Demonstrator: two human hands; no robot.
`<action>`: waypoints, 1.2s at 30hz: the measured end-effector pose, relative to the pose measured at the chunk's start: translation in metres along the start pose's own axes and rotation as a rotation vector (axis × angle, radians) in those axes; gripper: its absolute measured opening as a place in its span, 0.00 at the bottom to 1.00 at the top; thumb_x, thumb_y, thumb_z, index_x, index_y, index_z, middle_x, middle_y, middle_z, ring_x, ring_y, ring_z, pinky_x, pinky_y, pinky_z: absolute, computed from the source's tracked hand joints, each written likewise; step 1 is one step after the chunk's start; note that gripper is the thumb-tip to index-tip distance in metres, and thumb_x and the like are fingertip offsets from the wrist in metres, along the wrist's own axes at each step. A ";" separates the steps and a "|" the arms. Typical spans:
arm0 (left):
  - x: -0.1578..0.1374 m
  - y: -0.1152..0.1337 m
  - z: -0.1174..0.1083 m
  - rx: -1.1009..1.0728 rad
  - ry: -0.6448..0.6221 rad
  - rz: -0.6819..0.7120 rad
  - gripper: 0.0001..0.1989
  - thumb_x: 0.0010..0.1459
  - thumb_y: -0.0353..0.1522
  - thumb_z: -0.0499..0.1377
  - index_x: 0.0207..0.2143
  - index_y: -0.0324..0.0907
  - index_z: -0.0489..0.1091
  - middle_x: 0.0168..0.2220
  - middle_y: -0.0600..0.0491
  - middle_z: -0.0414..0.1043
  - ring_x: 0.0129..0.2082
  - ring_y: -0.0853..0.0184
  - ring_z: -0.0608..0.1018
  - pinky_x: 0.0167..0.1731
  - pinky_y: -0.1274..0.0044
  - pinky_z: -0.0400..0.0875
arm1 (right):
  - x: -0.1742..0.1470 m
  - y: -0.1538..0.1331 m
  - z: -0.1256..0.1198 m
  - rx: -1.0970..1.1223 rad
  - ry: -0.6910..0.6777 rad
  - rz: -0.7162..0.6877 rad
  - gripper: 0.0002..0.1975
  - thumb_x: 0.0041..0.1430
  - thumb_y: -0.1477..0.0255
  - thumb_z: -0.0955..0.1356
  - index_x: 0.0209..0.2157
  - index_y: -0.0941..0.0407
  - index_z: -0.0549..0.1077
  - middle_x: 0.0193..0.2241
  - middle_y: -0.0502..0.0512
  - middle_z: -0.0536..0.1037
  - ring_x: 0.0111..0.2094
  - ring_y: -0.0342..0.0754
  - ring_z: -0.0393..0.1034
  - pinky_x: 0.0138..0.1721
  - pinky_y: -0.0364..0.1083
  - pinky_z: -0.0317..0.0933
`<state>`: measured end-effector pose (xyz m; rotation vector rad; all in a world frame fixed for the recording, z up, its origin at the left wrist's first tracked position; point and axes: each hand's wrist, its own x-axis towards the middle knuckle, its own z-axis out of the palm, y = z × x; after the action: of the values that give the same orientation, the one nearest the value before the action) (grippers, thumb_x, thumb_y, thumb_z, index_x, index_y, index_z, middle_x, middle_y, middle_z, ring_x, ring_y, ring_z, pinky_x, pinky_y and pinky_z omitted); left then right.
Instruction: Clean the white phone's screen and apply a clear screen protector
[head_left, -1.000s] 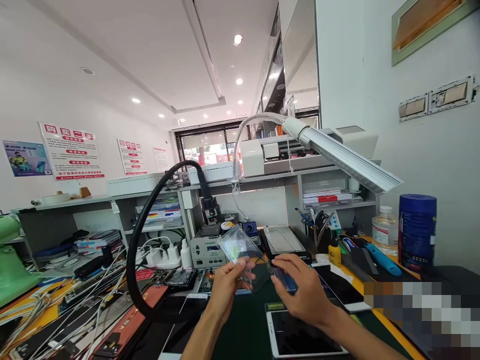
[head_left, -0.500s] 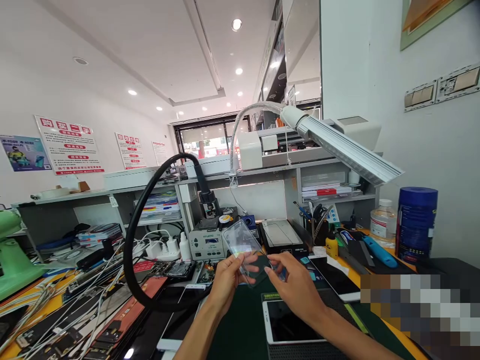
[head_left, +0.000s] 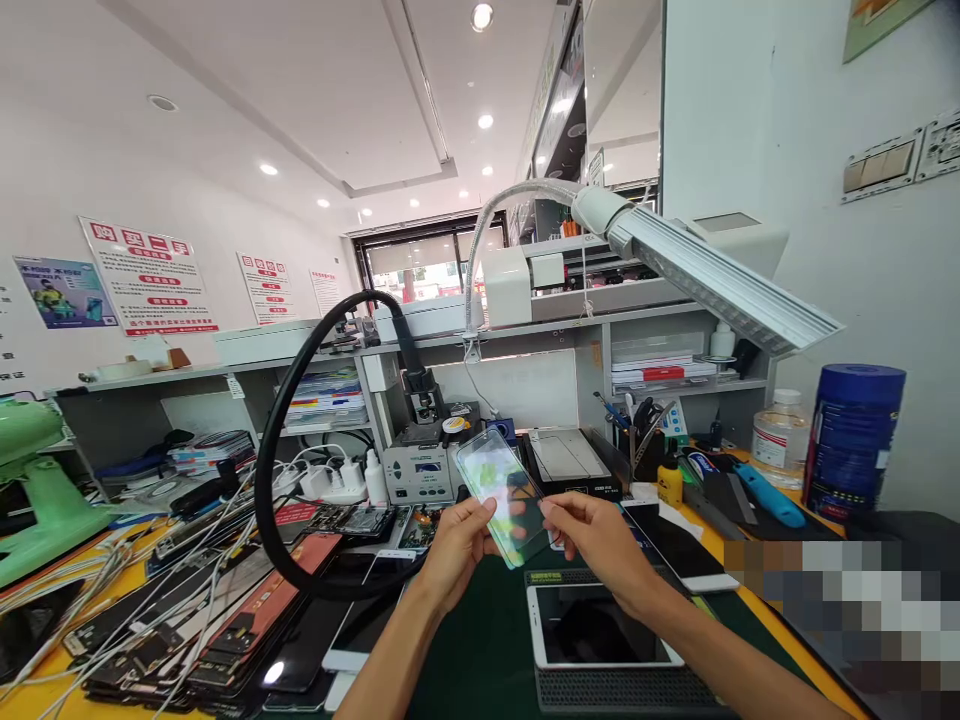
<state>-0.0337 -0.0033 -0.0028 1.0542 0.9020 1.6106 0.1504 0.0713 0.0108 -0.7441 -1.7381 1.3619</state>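
A clear, phone-shaped screen protector (head_left: pixel 499 480) is held up at a tilt in front of me, with pale green reflections on its face. My left hand (head_left: pixel 461 545) grips its lower left side, the thumb in front and the fingers behind, partly visible through it. At the right edge, my right hand (head_left: pixel 589 535) pinches with thumb and forefinger. Below my right hand lies a white-framed phone (head_left: pixel 604 625), dark screen up, on a black textured pad (head_left: pixel 630 692). The green work mat (head_left: pixel 480 650) spreads beneath both hands.
A thick black hose (head_left: pixel 264 500) loops at the left, near stacked phone parts (head_left: pixel 247 630). Behind stand a grey soldering station (head_left: pixel 418 475) and a flat box (head_left: pixel 570 460). A lamp (head_left: pixel 712 265) reaches overhead. Another phone (head_left: pixel 682 550) and a yellow bottle (head_left: pixel 669 485) are at the right.
The screen protector has turned in my hands and now reflects green and white. My right fingers have closed to a pinch at its edge. The camera view has shifted slightly.
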 end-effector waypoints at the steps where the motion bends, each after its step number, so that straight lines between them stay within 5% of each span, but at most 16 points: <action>1: 0.000 0.000 0.000 0.002 0.002 0.004 0.23 0.56 0.43 0.67 0.45 0.32 0.77 0.44 0.37 0.79 0.41 0.52 0.81 0.35 0.69 0.78 | -0.001 -0.003 -0.001 0.007 -0.010 0.010 0.17 0.55 0.56 0.70 0.32 0.56 0.78 0.26 0.53 0.76 0.24 0.45 0.66 0.26 0.45 0.63; 14: 0.002 -0.001 -0.005 -0.072 0.016 0.012 0.19 0.55 0.40 0.68 0.44 0.34 0.77 0.41 0.42 0.80 0.39 0.56 0.81 0.36 0.71 0.76 | -0.001 -0.006 -0.006 0.454 -0.265 0.202 0.12 0.58 0.62 0.71 0.33 0.57 0.79 0.34 0.57 0.79 0.31 0.46 0.70 0.25 0.42 0.62; 26: 0.000 0.001 -0.003 -0.068 0.034 -0.014 0.18 0.54 0.39 0.69 0.42 0.38 0.73 0.32 0.50 0.78 0.27 0.68 0.78 0.25 0.80 0.73 | 0.001 -0.011 -0.005 0.233 -0.155 0.110 0.21 0.51 0.59 0.75 0.40 0.60 0.80 0.28 0.55 0.78 0.26 0.44 0.69 0.25 0.43 0.65; 36: 0.003 -0.001 -0.004 -0.081 0.001 -0.153 0.19 0.56 0.37 0.67 0.48 0.38 0.72 0.32 0.52 0.71 0.24 0.68 0.77 0.21 0.75 0.78 | 0.002 -0.009 -0.009 0.097 -0.193 -0.005 0.21 0.55 0.63 0.72 0.47 0.60 0.78 0.28 0.54 0.80 0.26 0.45 0.71 0.27 0.44 0.67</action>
<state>-0.0377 -0.0010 -0.0042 0.9070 0.8888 1.5076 0.1572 0.0755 0.0212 -0.5694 -1.8048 1.5454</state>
